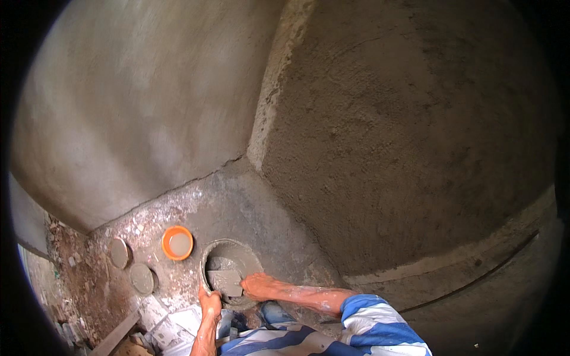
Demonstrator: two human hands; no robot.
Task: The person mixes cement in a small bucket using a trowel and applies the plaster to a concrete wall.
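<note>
In front of me stands a round mortar-caked bucket (250, 259) with wet grey mortar (221, 263) inside. My left hand (210, 301) is closed on its near left rim. My right hand (255, 287) reaches over the near right side, its fingers wrapped round what looks like a plastering trowel. The trowel's flat grey blade (225, 281) lies across the bucket's opening, close to the mortar. Its handle is hidden by my fingers.
An orange tub (177, 243) of cloudy water stands left of the bucket. Farther left are two round mortar-covered containers (120, 253). A plank (116, 336) and pale broken slabs (155, 314) lie at lower left. Rough dark plaster covers the right wall (404, 136); the left wall (148, 107) looks smoother.
</note>
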